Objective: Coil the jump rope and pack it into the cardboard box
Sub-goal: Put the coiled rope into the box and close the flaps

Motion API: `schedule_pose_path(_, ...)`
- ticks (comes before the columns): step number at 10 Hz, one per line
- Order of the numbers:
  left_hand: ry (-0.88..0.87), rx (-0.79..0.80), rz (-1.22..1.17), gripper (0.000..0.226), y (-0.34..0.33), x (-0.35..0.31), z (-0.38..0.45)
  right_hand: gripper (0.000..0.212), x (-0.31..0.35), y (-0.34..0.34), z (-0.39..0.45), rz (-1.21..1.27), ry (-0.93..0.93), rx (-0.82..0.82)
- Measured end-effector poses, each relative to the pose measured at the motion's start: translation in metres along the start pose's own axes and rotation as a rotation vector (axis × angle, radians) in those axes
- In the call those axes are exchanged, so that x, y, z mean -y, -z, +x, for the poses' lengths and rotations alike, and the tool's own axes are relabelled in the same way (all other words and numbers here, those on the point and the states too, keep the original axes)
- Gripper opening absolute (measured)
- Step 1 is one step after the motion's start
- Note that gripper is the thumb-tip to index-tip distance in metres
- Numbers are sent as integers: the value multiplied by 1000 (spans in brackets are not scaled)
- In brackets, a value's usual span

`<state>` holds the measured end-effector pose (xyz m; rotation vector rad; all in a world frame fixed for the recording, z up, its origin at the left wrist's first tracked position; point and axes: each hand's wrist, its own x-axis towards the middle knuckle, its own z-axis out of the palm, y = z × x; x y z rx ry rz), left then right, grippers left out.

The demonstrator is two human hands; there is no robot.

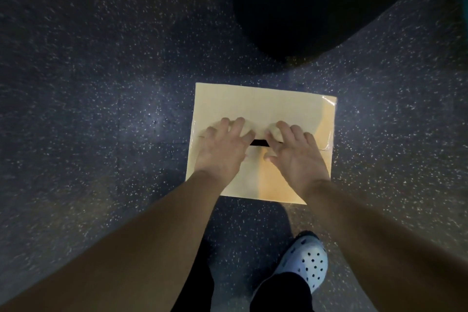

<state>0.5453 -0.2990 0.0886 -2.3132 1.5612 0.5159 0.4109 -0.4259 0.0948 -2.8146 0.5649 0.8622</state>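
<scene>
A tan cardboard box (266,101) stands on the speckled floor in the middle of the head view. Its top flaps are nearly together, with a small dark gap between them at the centre seam. My left hand (222,149) lies flat on the flaps left of the gap, fingers spread across the seam. My right hand (296,152) rests on the flaps right of the gap, fingers curled at the flap edge. The jump rope is not visible.
Dark speckled floor (101,109) surrounds the box. A large black shape (316,7) lies beyond the box at the upper right. A foot in a light perforated clog (306,261) stands just below the box's near edge.
</scene>
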Motion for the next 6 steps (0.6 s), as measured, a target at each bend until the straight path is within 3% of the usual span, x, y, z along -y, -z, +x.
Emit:
schedule_pose_path(2,3,21,-121,60,19,-2,14,60,4,10,1,54,17,17)
schedule_pose_path(3,-66,-7,-258,47,40,6,11,47,4,29,-12,143,37,-30)
schedule_pose_path(6,-23,-47,-482,28,59,12,1,33,5,45,-26,360,-101,-178)
